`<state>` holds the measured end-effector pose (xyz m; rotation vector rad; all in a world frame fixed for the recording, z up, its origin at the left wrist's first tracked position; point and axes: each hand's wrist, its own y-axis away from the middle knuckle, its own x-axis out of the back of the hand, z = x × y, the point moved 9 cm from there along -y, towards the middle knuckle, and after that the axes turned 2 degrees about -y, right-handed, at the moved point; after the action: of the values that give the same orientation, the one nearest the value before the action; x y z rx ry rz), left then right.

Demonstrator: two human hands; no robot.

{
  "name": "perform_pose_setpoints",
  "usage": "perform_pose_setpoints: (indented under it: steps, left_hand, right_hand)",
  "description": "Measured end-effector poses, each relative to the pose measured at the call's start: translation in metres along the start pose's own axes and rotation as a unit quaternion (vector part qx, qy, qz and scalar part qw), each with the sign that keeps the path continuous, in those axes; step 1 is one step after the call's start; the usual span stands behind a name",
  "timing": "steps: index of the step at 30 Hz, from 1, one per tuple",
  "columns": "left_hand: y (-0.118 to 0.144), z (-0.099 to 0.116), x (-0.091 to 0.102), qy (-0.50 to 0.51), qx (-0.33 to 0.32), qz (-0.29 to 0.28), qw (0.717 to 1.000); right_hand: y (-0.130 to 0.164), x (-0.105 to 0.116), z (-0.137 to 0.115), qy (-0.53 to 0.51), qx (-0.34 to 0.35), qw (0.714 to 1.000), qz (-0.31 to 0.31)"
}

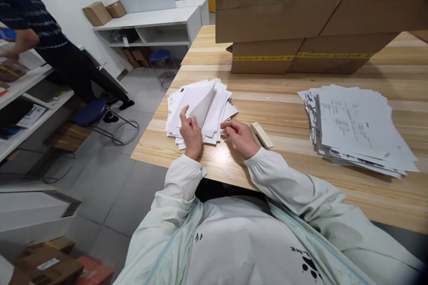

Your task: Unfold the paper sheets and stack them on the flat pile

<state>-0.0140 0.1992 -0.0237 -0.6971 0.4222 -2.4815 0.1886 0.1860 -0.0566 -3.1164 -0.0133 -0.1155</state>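
A loose pile of white folded papers [214,98] lies at the left end of the wooden table [294,98]. My left hand [190,132] pinches the top sheet [200,102] of that pile, bent up into a fold, index finger raised along its edge. My right hand [239,136] rests at the pile's near right corner, fingertips pinching the paper edge there. A cream stapler [261,135] lies just right of my right hand, touching my wrist.
A second, larger stack of printed sheets [357,127] lies to the right. Big cardboard boxes [314,18] stand at the table's back. Another person in a dark striped sleeve [30,13] stands at shelves on the left, beside a blue stool [90,112].
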Motion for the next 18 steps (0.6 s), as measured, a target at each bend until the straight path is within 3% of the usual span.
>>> perform_pose_setpoints:
  steps: [3,6,15,18]
  left_hand:
    - [0.000,0.004,-0.006,-0.008,-0.057,-0.032,0.998]
    - [0.001,0.000,-0.015,-0.034,-0.077,-0.092,0.992]
    - [0.008,-0.002,-0.020,-0.012,-0.079,-0.196,0.977]
    - [0.010,-0.002,-0.022,-0.020,-0.091,-0.204,0.975]
  right_hand:
    - [-0.014,-0.012,0.024,-0.090,-0.073,0.993,0.013]
    - [-0.016,-0.017,0.034,-0.129,-0.091,0.987,0.014]
    - [-0.015,-0.021,0.023,-0.241,-0.105,0.964,-0.031]
    - [-0.018,-0.025,0.022,-0.260,-0.100,0.959,-0.048]
